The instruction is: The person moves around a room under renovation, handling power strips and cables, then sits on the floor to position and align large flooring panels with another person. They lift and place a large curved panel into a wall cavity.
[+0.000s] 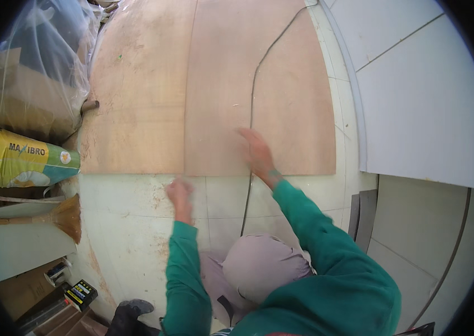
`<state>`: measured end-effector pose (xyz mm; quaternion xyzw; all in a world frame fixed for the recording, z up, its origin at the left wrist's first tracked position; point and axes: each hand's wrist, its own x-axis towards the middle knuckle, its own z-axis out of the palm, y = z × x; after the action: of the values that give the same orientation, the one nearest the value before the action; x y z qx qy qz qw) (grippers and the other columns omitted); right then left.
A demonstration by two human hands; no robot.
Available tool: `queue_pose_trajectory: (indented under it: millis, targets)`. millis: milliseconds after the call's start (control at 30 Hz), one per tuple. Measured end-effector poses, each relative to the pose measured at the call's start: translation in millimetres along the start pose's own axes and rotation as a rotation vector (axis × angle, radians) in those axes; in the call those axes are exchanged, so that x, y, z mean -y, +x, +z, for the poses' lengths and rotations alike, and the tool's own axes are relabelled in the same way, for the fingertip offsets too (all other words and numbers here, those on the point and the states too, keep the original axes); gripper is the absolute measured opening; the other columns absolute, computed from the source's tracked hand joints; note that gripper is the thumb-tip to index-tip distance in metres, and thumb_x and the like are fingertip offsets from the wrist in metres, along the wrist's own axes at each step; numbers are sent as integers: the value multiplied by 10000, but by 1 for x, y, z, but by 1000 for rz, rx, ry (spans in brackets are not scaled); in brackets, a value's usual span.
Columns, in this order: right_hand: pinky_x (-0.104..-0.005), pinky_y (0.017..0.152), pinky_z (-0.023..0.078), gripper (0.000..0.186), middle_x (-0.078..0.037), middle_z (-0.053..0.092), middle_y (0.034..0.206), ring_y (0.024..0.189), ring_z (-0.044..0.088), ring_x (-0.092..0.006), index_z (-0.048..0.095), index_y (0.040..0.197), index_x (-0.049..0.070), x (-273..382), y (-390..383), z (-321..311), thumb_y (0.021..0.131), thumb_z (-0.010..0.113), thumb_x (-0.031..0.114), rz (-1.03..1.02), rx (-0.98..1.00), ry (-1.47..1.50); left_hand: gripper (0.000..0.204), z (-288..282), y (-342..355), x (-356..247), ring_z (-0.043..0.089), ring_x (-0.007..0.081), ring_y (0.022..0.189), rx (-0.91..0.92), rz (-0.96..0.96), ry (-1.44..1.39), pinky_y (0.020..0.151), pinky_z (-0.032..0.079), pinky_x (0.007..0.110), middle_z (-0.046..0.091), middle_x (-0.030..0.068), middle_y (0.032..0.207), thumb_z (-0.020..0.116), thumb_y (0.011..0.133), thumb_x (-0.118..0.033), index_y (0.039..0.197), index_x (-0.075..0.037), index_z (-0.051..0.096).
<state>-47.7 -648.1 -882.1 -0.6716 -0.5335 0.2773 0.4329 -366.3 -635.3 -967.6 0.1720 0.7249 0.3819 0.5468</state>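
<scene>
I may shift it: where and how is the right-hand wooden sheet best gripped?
The wooden sheet is probably best gripped at its near edge, toward both corners, from the near side: it lies broad and flat, that straight edge facing the viewer. A cable crosses it.

A straw broom (66, 218) lies near a yellow sack (7, 147), clear plastic sheeting (60, 42) beyond it.

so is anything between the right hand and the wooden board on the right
Yes: a dark cable crosses the wooden board and passes behind the right hand in this view; whether the hand touches it is unclear. Nothing else visible stands in between.
</scene>
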Motion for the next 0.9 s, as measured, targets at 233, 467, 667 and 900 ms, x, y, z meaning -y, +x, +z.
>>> queue_pose_trajectory:
  millis: [233,467,667,900]
  targets:
    - [-363,778,597,690,-141,668,977,844,700,-232,273,1486,75,-92,-175,-161,958,711,149,994,-654,293,513,49,-52,9,688,246,982,-24,129,-114,843,633,367,621,173,1195,668,940,29,1418,67,484]
    - [-327,620,613,661,-143,700,907,720,720,-223,316,1489,52,-168,-157,-211,957,708,69,841,-649,332,456,68,-63,29,695,199,853,22,180,-89,742,644,301,679,137,1079,638,946,90,1387,55,533]
    - [-328,613,607,445,-132,702,859,714,719,-225,481,1351,24,-181,-151,-242,954,681,35,825,-682,260,473,106,-98,43,688,211,886,8,235,-54,788,650,320,666,168,1100,615,922,138,1376,57,510]
    - [-502,942,510,555,-212,638,1132,1117,610,-413,591,1268,-3,-178,-138,-271,869,779,333,658,-380,-735,460,82,-74,40,705,278,877,13,332,375,776,582,375,683,139,925,731,856,-10,1294,69,610]
